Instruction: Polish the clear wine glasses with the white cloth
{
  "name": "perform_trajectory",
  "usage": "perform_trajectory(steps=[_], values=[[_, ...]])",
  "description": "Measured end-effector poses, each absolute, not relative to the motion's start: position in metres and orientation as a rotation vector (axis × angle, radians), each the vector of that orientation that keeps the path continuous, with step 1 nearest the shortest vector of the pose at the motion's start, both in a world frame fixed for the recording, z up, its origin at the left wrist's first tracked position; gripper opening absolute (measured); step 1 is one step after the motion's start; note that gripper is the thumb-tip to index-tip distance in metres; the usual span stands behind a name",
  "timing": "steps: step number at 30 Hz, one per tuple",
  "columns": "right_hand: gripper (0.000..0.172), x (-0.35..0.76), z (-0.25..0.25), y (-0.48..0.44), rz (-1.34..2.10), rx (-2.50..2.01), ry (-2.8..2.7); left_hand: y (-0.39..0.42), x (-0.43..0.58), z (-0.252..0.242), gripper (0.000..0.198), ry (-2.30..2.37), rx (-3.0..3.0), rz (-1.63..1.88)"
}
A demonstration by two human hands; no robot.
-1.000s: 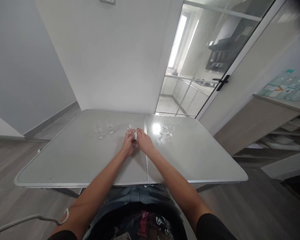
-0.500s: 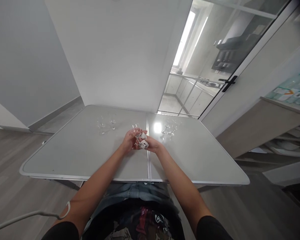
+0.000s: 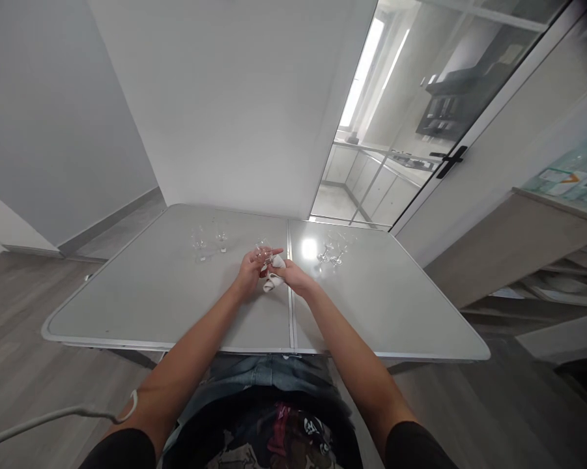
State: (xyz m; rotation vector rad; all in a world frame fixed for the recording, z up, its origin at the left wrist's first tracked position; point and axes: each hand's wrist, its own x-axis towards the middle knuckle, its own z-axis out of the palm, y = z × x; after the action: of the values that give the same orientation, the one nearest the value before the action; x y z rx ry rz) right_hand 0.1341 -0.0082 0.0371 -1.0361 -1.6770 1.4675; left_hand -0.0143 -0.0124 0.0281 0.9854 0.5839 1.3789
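Above the middle of the grey table (image 3: 166,306), my left hand (image 3: 249,272) is closed around a clear stemmed glass (image 3: 262,250), its bowl tilted up and away from me. My right hand (image 3: 294,274) grips a crumpled white cloth (image 3: 272,281) and presses it against the lower part of the glass. The cloth and fingers hide the glass's stem and foot. The two hands almost touch each other.
Stemmed glasses (image 3: 221,240) stand on the table's left half, and more stemmed glasses (image 3: 336,251) are on its right half, near a bright reflection. Behind the table are a white wall and a glass door (image 3: 371,163). Shelves with bottles (image 3: 574,179) stand at right.
My right hand has shifted the cloth on the glass, and the cloth now hangs lower and to the left. The glass has moved slightly left in my left hand.
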Motion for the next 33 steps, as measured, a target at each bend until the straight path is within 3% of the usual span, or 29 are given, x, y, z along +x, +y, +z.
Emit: perform_trajectory(steps=[3, 7, 10, 13, 15, 18, 22, 30, 33], values=[[0.043, 0.138, 0.039, -0.007, 1.580, -1.005, -1.565, -0.010, -0.016, 0.027, 0.048, 0.576, 0.953, 1.437], [0.034, 0.136, 0.027, -0.010, 1.052, -1.065, -1.621, -0.006, -0.016, 0.030, 0.043, 0.560, 0.947, 1.654], [0.045, 0.136, 0.019, -0.011, 0.811, -1.192, -1.421, -0.006, -0.018, 0.033, 0.043, 0.594, 0.979, 1.740], [0.062, 0.135, 0.018, -0.010, 1.015, -1.247, -1.211, -0.008, -0.016, 0.035, 0.045, 0.599, 0.997, 1.758], [0.064, 0.132, 0.019, -0.010, 1.292, -1.131, -1.152, -0.009, -0.014, 0.035, 0.046, 0.569, 0.999, 1.752], [0.055, 0.124, 0.017, -0.011, 1.545, -0.953, -1.112, -0.011, -0.010, 0.033, 0.050, 0.561, 1.019, 1.747], [0.051, 0.119, 0.008, -0.012, 1.528, -1.012, -1.083, -0.014, -0.007, 0.031, 0.056, 0.620, 1.103, 1.712], [0.038, 0.137, 0.016, -0.014, 0.875, -1.274, -1.355, -0.014, -0.009, 0.037, 0.050, 0.790, 1.188, 1.699], [0.020, 0.147, 0.026, -0.014, 0.805, -1.234, -1.352, -0.013, -0.011, 0.036, 0.052, 0.835, 1.236, 1.739]])
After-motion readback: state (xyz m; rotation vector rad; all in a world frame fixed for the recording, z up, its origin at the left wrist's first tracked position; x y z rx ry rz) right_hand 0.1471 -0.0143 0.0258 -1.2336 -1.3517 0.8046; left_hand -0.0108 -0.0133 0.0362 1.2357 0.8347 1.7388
